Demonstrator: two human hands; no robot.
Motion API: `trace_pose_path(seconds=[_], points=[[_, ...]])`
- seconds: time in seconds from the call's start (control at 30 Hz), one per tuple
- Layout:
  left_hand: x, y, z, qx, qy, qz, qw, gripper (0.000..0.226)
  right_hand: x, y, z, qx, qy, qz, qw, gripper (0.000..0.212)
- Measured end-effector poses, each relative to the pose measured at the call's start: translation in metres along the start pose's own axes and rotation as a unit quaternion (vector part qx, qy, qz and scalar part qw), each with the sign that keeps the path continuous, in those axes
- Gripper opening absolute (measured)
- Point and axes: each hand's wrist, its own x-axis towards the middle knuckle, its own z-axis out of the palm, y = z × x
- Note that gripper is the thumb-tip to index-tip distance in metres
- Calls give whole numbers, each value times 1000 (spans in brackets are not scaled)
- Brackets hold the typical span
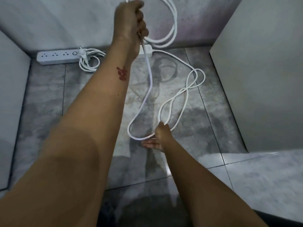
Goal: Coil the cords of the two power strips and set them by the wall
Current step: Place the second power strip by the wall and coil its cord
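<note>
One white power strip (57,57) lies by the back wall at the left, its coiled cord (89,63) and plug resting beside it. The second power strip (146,50) sits by the wall, mostly hidden behind my left wrist. Its long white cord (185,94) runs in loose loops over the floor. My left hand (131,20) is raised and grips a couple of coiled loops of this cord. Lower down, my right hand (159,136) hooks the cord between thumb and straight fingers near the floor.
The floor is grey marbled tile (49,99). A grey wall runs along the back, a pale panel (9,104) stands at the left and a large pale cabinet side (262,79) at the right, forming a narrow alcove.
</note>
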Motion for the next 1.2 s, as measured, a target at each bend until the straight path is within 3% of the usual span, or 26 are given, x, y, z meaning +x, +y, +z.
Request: trace_pose_path(seconds=[0.03, 0.07, 0.13, 0.17, 0.23, 0.3, 0.37, 0.4, 0.43, 0.53, 0.6, 0.63, 0.67, 0.7, 0.77, 0.87, 0.97, 1.0, 1.07, 1.2], points=[[1, 6, 0, -17, -11, 24, 999, 34, 2, 1, -4, -85, 29, -20, 996, 29], [1, 11, -1, -35, -25, 49, 998, 36, 2, 4, -7, -231, 57, -55, 970, 30], [-4, 17, -3, -72, -46, 87, 993, 32, 9, 12, -17, -486, 116, -123, 858, 31], [-8, 20, -3, -88, -49, 98, 990, 27, 11, 14, -22, -556, 129, -132, 810, 34], [-11, 24, -3, -123, -47, 92, 987, 30, 13, 14, -30, -656, 131, -130, 732, 41], [-10, 28, -4, -132, -49, 59, 988, 38, 15, 11, -32, -704, 137, -117, 687, 43], [-10, 31, -2, -43, -51, 1, 998, 34, 16, 8, -31, -760, 107, -115, 631, 45], [-12, 30, -1, 42, -51, -35, 997, 29, 17, 3, -31, -765, 88, -114, 627, 48], [-14, 27, 0, 125, -55, -69, 988, 23, 15, -6, -32, -751, 61, -101, 649, 53], [-19, 12, -2, 259, -82, -145, 951, 16, 3, -53, -35, -610, 29, -92, 786, 50], [-21, 4, -3, 312, -114, -177, 927, 14, -9, -88, -39, -437, 163, -213, 859, 43], [-21, 3, -2, 339, -132, -186, 913, 13, -20, -103, -39, -316, 252, -286, 869, 40], [-20, 2, -2, 369, -149, -190, 898, 13, -32, -116, -37, -200, 322, -359, 853, 37], [-20, 2, -2, 402, -165, -190, 880, 13, -44, -126, -32, -113, 359, -447, 811, 32], [-17, 2, -2, 467, -193, -187, 842, 16, -62, -143, -21, -95, 352, -612, 702, 37], [-18, -1, 0, 533, -230, -191, 791, 16, -67, -157, -8, -323, 267, -677, 605, 71], [-23, -7, 2, 538, -266, -196, 776, 21, -64, -167, -1, -521, 229, -627, 533, 64], [-24, -9, 1, 525, -273, -196, 782, 23, -61, -169, 0, -553, 218, -600, 535, 54], [-24, -12, -4, 500, -294, -184, 794, 18, -56, -172, -2, -587, 195, -538, 573, 34], [-17, -14, -17, 502, -287, -154, 801, 15, -46, -170, -11, -564, 174, -481, 649, 29]])
